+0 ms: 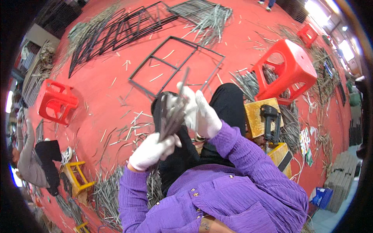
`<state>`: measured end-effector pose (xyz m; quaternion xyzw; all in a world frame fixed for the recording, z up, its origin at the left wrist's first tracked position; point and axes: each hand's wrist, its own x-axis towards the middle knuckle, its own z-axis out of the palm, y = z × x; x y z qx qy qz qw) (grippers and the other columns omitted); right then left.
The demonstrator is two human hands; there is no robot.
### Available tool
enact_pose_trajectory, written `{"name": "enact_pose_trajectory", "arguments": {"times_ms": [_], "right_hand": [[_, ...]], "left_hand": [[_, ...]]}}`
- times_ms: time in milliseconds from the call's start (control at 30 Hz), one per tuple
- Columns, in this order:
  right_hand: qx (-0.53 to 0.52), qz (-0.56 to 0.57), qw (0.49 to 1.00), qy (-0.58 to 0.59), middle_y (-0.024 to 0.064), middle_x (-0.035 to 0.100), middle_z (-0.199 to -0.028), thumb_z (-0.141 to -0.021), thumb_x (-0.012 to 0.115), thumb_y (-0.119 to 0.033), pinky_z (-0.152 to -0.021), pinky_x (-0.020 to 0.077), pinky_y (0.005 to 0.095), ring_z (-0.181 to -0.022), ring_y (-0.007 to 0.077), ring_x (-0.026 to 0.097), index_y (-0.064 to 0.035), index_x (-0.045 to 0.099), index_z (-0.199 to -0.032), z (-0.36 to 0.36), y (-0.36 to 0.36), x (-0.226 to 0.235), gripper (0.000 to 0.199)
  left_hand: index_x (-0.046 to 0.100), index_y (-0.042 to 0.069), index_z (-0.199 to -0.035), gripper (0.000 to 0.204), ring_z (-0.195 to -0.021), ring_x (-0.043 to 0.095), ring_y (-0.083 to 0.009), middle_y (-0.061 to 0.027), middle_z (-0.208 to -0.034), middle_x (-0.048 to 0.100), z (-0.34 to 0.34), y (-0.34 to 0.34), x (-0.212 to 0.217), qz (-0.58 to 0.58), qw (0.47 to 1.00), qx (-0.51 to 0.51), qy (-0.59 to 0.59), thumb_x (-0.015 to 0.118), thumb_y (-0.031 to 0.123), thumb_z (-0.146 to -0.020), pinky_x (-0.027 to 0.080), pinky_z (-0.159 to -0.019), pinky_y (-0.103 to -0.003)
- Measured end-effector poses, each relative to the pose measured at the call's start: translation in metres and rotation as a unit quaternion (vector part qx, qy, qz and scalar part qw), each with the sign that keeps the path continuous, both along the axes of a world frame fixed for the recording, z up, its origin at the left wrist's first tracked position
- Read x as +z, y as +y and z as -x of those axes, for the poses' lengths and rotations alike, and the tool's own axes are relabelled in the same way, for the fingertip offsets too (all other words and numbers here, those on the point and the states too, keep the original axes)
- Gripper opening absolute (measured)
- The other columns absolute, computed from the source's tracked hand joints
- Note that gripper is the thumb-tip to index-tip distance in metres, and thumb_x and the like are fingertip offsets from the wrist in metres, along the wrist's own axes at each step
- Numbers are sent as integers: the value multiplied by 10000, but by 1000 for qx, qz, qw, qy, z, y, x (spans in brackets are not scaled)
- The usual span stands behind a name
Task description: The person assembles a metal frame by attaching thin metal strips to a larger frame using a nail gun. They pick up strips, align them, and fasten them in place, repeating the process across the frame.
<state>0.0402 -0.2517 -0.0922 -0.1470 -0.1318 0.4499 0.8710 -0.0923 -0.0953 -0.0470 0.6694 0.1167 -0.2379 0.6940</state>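
Fingers of the white-gloved left hand (150,151) curled tight round the lower end of a bundle of thin dark grey strips (173,112), gripped solid. White-gloved right hand (202,112) up higher, fingers closed on the top part of the same bundle, one strip poking up past them. Bundle held tilted over the lap, right in front of black trousers (227,105). Purple ribbed sleeves (237,151) running back to the lower edge. Just right of the knee, a yellow wooden box (254,116) with a black stapler-type tool (271,120) sat on it. Beyond that, a red plastic stool (289,72). Ahead on the red floor (101,81), a dark rectangular metal frame (176,64), loose strips scattered all round. Another red stool (56,101) way off left, and a person in grey (29,163) crouched by the left rim.
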Motion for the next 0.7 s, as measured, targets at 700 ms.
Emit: {"name": "enact_pose_trajectory", "arguments": {"times_ms": [700], "right_hand": [[-258, 168, 880, -361, 101, 344, -1475, -914, 550, -234, -1072, 346, 375, -1293, 237, 440, -47, 265, -1465, 5, -34, 15, 648]], "left_hand": [[583, 10, -1078, 282, -582, 422, -67, 23, -672, 466, 10, -23, -35, 17, 999, -30, -1, 557, 244, -923, 359, -532, -230]]}}
